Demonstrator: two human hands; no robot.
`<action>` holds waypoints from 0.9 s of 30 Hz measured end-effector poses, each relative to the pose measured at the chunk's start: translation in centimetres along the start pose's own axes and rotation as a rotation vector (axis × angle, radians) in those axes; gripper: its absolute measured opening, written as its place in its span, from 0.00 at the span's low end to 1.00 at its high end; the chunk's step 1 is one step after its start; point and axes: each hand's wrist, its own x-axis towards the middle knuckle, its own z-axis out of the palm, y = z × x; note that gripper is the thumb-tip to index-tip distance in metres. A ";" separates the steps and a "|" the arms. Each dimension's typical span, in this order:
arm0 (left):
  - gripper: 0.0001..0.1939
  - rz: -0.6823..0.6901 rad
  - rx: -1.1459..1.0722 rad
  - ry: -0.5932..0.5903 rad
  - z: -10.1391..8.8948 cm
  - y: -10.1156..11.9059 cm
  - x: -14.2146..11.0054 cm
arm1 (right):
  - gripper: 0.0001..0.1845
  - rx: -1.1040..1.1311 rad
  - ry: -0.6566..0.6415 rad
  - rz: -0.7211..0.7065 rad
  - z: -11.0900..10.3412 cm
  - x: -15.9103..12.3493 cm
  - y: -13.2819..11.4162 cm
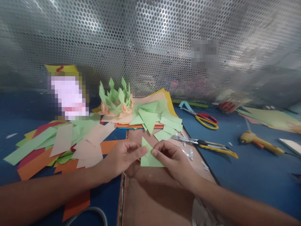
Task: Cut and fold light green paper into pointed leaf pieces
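Note:
A light green paper triangle [148, 160] is held up over the brown board [157, 191] between both hands. My left hand [123, 157] pinches its left side with thumb and fingers. On the right side, my right hand [172, 158] grips the same paper, its fingertips close to the left thumb. Just beyond lie loose green paper triangles [149, 117] and small green rectangles [170, 122] on a stack of coloured sheets. Behind them stands a folded green paper piece with upright points [115, 97] and peach petals at its base.
Coloured paper strips [63, 138] are heaped on the left. To the right lie a utility knife [204, 142] with yellow-handled scissors beneath, red-and-yellow scissors [199, 117] and a yellow glue gun [261, 142]. A perforated metal panel [150, 40] rises at the back.

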 end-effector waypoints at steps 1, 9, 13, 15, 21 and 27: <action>0.20 0.016 0.009 -0.003 0.0 0.0 0.0 | 0.13 0.004 0.016 0.005 0.0 0.0 0.0; 0.16 0.133 0.074 0.010 0.1 -0.4 0.1 | 0.12 -0.021 0.056 0.001 0.2 -0.3 -0.1; 0.15 0.103 0.054 0.013 0.1 -0.4 0.1 | 0.12 -0.034 0.052 -0.008 0.3 -0.5 -0.3; 0.15 0.091 0.033 0.021 0.1 -0.4 0.1 | 0.12 -0.035 0.048 -0.009 0.3 -0.5 -0.3; 0.15 0.046 -0.132 -0.016 0.2 -0.5 0.2 | 0.12 -0.034 0.079 -0.030 0.2 -0.3 0.0; 0.12 0.078 -0.438 0.077 0.3 0.0 0.5 | 0.18 -0.132 0.039 -0.292 -0.3 -0.5 0.0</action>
